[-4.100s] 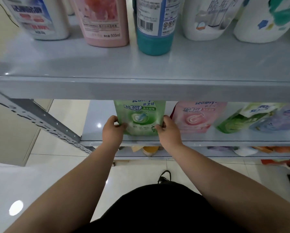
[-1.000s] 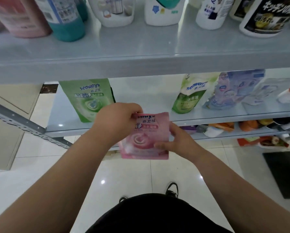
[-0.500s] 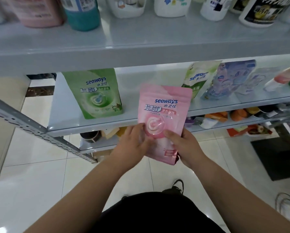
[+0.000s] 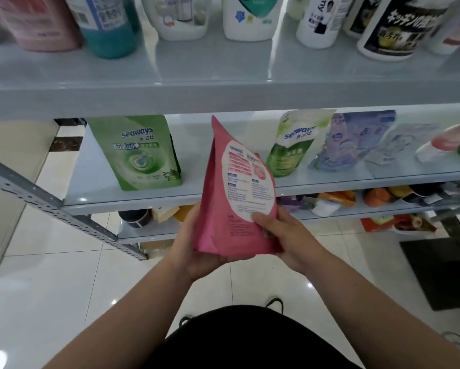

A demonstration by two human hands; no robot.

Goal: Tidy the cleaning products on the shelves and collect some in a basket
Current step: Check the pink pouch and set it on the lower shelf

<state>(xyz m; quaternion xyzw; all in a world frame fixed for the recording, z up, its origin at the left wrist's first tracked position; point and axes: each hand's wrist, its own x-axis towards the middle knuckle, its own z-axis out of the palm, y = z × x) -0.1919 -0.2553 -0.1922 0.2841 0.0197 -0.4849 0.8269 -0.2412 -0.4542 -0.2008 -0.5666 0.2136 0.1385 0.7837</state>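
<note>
The pink pouch (image 4: 231, 209) is held upright in both hands, printed back toward the person. The left hand (image 4: 194, 251) cups its lower left edge. The right hand (image 4: 290, 241) clamps the lower right corner, thumb on the label. Beyond the left hand, a green pouch (image 4: 138, 153) stands on the shelf (image 4: 143, 201).

We see a bright, soft picture with no dark shadows. Lamps shine back as small white spots on the glossy floor (image 4: 63, 262). The top shelf (image 4: 223, 99) looks bent near the sides. The bottles (image 4: 250, 20) up there look blurry.
</note>
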